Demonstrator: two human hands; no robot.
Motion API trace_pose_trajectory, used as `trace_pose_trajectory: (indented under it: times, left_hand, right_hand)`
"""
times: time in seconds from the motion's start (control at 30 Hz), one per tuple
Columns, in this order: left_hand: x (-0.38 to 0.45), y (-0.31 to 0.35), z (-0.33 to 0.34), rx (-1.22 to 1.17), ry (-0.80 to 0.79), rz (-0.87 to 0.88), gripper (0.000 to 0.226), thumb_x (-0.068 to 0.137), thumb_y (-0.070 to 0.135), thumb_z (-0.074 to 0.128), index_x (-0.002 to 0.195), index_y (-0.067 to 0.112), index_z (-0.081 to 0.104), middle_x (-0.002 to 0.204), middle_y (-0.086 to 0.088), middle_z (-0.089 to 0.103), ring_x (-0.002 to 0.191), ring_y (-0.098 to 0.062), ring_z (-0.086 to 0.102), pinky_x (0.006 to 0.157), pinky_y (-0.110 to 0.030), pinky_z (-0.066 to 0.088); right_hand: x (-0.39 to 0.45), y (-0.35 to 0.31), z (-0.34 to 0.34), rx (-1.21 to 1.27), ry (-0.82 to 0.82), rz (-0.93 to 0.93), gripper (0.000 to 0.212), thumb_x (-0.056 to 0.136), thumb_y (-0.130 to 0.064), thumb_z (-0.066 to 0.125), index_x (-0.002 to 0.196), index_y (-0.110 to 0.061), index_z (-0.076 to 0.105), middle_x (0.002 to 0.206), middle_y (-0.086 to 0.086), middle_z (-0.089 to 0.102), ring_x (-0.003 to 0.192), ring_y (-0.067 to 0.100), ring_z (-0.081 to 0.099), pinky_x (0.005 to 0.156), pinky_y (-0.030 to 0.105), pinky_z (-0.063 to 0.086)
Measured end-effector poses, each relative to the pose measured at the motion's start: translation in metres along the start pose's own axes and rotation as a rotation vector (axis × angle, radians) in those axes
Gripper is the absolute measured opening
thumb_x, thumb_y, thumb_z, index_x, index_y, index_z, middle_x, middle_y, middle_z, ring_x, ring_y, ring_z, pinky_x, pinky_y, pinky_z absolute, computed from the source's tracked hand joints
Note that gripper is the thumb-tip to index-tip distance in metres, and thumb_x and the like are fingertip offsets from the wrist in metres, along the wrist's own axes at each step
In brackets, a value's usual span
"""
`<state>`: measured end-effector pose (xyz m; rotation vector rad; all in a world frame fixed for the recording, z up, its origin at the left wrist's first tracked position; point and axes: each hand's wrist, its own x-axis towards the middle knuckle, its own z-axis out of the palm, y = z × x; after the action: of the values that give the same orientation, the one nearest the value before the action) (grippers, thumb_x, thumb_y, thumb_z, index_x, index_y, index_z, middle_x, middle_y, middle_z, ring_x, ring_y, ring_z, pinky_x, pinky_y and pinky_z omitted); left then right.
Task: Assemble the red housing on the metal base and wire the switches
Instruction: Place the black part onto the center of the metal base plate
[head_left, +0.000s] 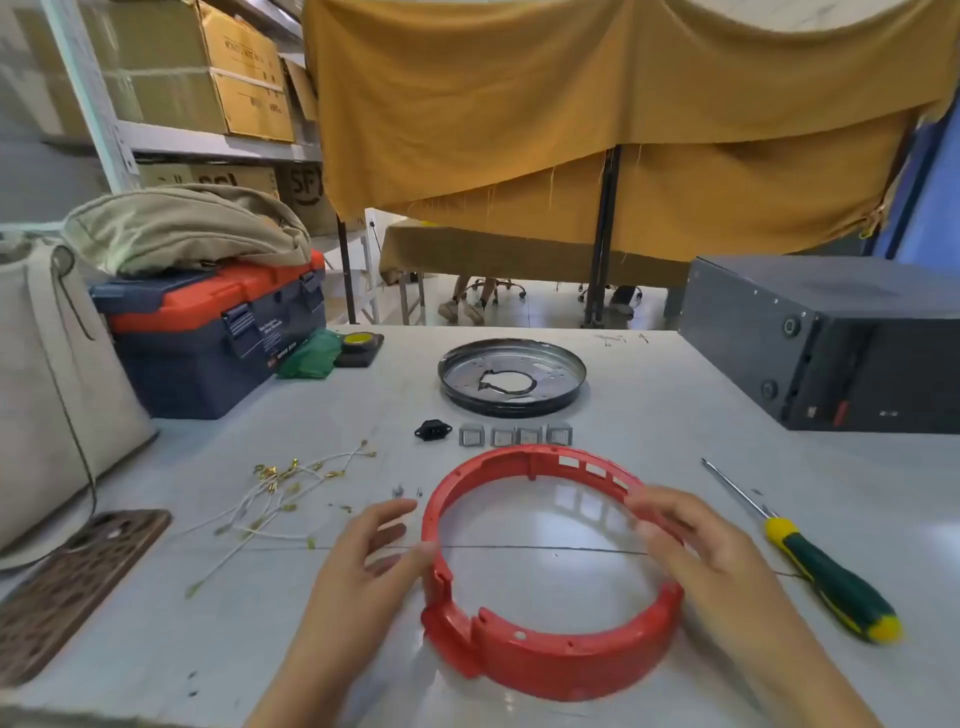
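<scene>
The red ring housing (545, 660) lies flat on the grey table, close to me. My left hand (363, 561) is at its left side, fingers spread and relaxed, the thumb tip touching the rim. My right hand (696, 545) reaches over the right rim and pinches it between thumb and fingers; it is blurred. The round metal base (511, 405) sits farther back. Between them stand several grey square switches (501, 436) in a row, with a black socket (430, 430) at their left. White wires with brass terminals (280, 493) and small screws (404, 491) lie to the left.
A green-and-yellow screwdriver (826, 571) lies at the right. A black metal box (831, 338) stands at the back right and a blue-and-orange toolbox (208, 332) at the back left. A cloth bag (47, 405) and a brown phone case (72, 587) are at the left edge.
</scene>
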<state>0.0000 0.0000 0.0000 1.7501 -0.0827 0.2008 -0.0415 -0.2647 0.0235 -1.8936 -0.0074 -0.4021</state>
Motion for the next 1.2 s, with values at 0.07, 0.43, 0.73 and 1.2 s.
trace_pose_trajectory:
  times: [0.07, 0.43, 0.73, 1.2]
  left_hand:
    - [0.003, 0.001, 0.009, -0.112, -0.004, -0.073, 0.034, 0.082, 0.010, 0.069, 0.107, 0.032, 0.061, 0.110, 0.013, 0.065, 0.098, 0.001, 0.062, 0.078, -0.017, 0.049]
    - [0.007, 0.003, 0.014, -0.240, -0.029, -0.149, 0.027, 0.084, 0.015, 0.065, 0.109, 0.026, 0.067, 0.122, 0.015, 0.062, 0.101, 0.009, 0.060, 0.086, -0.016, 0.044]
    - [0.007, 0.043, 0.007, -0.619, -0.372, -0.034, 0.047, 0.082, 0.026, 0.063, 0.127, 0.035, 0.055, 0.115, -0.013, 0.068, 0.099, -0.030, 0.068, 0.080, -0.031, 0.056]
    - [0.025, 0.117, 0.018, -0.482, -0.358, 0.145, 0.033, 0.069, 0.024, 0.070, 0.101, 0.033, 0.071, 0.084, -0.004, 0.075, 0.066, -0.014, 0.070, 0.056, -0.020, 0.055]
  right_hand:
    - [0.016, 0.002, 0.003, -0.098, 0.076, 0.031, 0.020, 0.088, -0.019, 0.062, 0.101, -0.033, 0.064, 0.113, -0.019, 0.061, 0.109, 0.002, 0.053, 0.094, 0.026, 0.041]
    - [0.044, 0.026, 0.010, -0.203, 0.033, 0.257, 0.047, 0.086, -0.003, 0.050, 0.128, -0.026, 0.049, 0.114, -0.004, 0.059, 0.099, 0.020, 0.056, 0.084, 0.032, 0.043]
    - [0.045, 0.021, 0.014, 0.082, 0.128, 0.287, 0.047, 0.089, 0.007, 0.039, 0.111, -0.031, 0.055, 0.109, -0.009, 0.063, 0.090, 0.010, 0.060, 0.074, 0.028, 0.049]
    - [0.036, -0.025, 0.011, 0.232, -0.098, 0.256, 0.014, 0.086, -0.044, 0.057, 0.099, -0.039, 0.061, 0.102, -0.030, 0.061, 0.098, -0.007, 0.057, 0.077, 0.016, 0.045]
